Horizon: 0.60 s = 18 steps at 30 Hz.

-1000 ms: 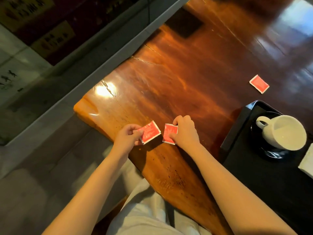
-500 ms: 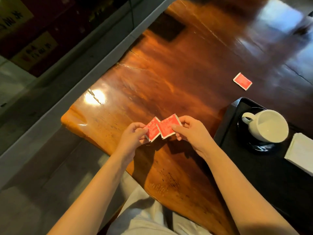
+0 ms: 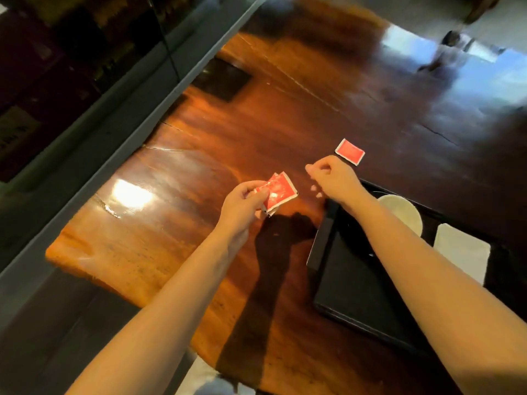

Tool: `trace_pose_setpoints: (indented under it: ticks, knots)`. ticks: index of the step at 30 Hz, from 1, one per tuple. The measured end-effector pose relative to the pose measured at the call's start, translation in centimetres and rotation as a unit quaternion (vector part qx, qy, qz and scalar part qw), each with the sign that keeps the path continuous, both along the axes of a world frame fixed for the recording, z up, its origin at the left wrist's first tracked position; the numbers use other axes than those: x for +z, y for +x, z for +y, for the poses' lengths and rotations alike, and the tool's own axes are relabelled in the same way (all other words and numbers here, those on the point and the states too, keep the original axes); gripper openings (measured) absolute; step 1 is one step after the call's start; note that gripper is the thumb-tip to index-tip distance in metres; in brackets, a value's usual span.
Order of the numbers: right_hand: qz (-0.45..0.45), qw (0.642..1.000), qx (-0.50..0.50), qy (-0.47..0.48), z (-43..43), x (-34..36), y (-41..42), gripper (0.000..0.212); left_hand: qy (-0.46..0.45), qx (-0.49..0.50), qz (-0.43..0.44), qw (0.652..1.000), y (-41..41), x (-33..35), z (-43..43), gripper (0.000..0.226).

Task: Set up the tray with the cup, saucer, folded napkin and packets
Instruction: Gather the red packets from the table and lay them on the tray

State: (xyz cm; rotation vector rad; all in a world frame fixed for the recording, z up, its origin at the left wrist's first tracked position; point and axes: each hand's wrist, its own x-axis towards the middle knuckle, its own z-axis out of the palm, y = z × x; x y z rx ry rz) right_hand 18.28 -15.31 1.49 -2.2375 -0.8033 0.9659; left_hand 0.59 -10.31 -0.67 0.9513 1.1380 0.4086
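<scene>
My left hand [image 3: 242, 202] pinches two red packets [image 3: 278, 191], stacked together above the wooden table. My right hand [image 3: 332, 175] hovers just short of a third red packet [image 3: 350, 151] that lies flat on the table; its fingers are loosely curled and hold nothing. The black tray [image 3: 353, 283] sits at the right. A white cup [image 3: 405, 213] stands on the tray, partly hidden by my right forearm, so the saucer under it is hidden. A folded white napkin [image 3: 462, 253] lies on the tray to the right of the cup.
The glossy wooden table [image 3: 176, 201] ends in an uneven edge at the left and near side. A grey ledge [image 3: 119, 118] runs along its left. A dark square inset [image 3: 224, 82] sits in the tabletop at the far left.
My right hand passed its packet to the left hand, let go, and moved right and away toward the lone packet. The left hand rose a little with both packets.
</scene>
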Motion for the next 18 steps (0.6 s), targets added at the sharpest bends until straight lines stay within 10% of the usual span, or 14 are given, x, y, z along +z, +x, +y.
trace_pose_setpoints:
  ticks: [6, 18]
  knots:
    - [-0.239, 0.949, 0.052, -0.200, 3.0, -4.1, 11.5, 0.034, 0.037, -0.005, 0.053, 0.998, 2.3, -0.4, 1.6, 0.023]
    - [-0.188, 0.964, -0.028, -0.186, 2.8, -8.1, 14.5, 0.052, -0.016, 0.000, 0.080, 0.997, 4.2, -2.4, 1.2, 0.020]
